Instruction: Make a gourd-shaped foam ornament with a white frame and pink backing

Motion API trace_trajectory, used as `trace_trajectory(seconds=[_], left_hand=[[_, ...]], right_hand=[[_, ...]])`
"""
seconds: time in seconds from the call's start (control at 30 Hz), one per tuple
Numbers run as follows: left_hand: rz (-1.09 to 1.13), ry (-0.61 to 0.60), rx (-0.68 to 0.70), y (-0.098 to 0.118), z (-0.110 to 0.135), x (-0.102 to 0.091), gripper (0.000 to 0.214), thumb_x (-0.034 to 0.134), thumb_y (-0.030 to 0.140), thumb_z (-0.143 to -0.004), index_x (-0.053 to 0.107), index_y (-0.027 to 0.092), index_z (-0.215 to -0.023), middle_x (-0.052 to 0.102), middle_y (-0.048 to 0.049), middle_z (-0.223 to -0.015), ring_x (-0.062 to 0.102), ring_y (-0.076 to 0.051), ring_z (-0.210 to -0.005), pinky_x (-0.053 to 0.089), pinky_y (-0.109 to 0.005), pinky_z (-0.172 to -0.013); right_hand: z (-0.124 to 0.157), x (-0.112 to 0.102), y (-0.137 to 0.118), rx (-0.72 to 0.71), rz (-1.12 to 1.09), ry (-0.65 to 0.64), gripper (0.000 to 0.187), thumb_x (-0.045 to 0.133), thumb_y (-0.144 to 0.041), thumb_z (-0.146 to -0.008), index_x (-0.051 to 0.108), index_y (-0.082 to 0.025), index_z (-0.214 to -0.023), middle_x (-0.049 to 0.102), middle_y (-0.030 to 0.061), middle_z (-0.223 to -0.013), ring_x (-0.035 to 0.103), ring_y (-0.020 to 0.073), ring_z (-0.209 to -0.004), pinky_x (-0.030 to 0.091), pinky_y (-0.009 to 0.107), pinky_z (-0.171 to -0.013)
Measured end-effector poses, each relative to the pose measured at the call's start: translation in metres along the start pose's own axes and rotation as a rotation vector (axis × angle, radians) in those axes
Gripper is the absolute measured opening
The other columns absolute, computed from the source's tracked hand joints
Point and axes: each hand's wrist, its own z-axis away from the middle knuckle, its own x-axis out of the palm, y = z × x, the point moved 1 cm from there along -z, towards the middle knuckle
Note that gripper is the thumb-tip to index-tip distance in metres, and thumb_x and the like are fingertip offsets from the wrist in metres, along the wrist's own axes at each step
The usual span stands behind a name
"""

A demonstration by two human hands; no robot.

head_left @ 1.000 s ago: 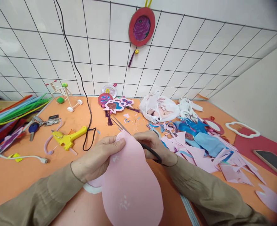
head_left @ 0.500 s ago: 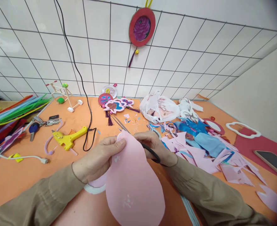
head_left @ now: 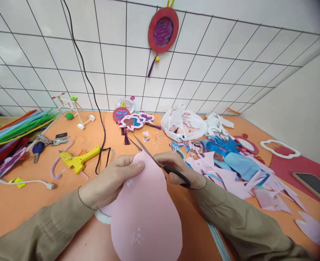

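My left hand (head_left: pixel 115 177) pinches the upper left edge of a pink paper cutout (head_left: pixel 149 214), thumb on top. The cutout is rounded and wavy, with faint white marks, and hangs down toward me. My right hand (head_left: pixel 176 166) is closed round the black handles of a pair of scissors (head_left: pixel 173 173). The parted blades point away from me at the top edge of the paper. Below my left hand, part of another pale pink piece with a white rim (head_left: pixel 103 216) shows; the rest is hidden behind the cutout.
On the left lie a yellow glue gun (head_left: pixel 80 159), keys (head_left: pixel 37 148), a white cable (head_left: pixel 48 185) and pipe cleaners (head_left: pixel 21 127). Paper scraps (head_left: pixel 230 174) heap up on the right near a white plastic bag (head_left: pixel 184 125). Tasselled paper ornaments (head_left: pixel 132 121) sit by the tiled wall.
The cutout has swung left and tilted a little. More of the scissors' blades and handle shows, and the blades have spread apart.
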Motion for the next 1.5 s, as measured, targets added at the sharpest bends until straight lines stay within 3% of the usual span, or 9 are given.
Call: trace_trajectory(seconds=[0.47, 0.7, 1.5], left_hand=[[-0.004, -0.056, -0.012, 0.0025, 0.0035, 0.0009, 0.023, 0.078, 0.032, -0.074, 0.074, 0.011, -0.069, 0.066, -0.0045, -0.058, 0.061, -0.009, -0.049, 0.044, -0.015, -0.044], [-0.008, -0.040, -0.014, 0.0033, 0.0048, 0.0007, 0.023, 0.077, 0.032, -0.075, 0.072, 0.011, -0.065, 0.064, -0.0032, -0.055, 0.059, -0.009, -0.046, 0.042, -0.015, -0.043], [-0.041, -0.011, -0.020, 0.0056, 0.0055, 0.0021, 0.023, 0.078, 0.033, -0.073, 0.074, 0.011, -0.072, 0.066, -0.0049, -0.059, 0.059, -0.010, -0.048, 0.042, -0.016, -0.044]], right_hand=[[-0.0012, -0.0016, -0.0014, -0.016, 0.008, 0.000, 0.055, 0.064, -0.068, -0.074, 0.055, -0.014, -0.071, 0.046, -0.0029, -0.060, 0.040, 0.0093, -0.054, 0.038, 0.022, -0.052], [0.0004, -0.0014, 0.0010, -0.022, 0.022, -0.011, 0.054, 0.063, -0.067, -0.076, 0.061, -0.013, -0.077, 0.052, -0.0002, -0.064, 0.043, 0.0105, -0.056, 0.040, 0.023, -0.054], [0.0004, -0.0016, -0.0003, -0.012, 0.052, -0.013, 0.058, 0.061, -0.072, -0.074, 0.061, -0.013, -0.075, 0.049, -0.0014, -0.062, 0.041, 0.0101, -0.056, 0.039, 0.022, -0.053]])
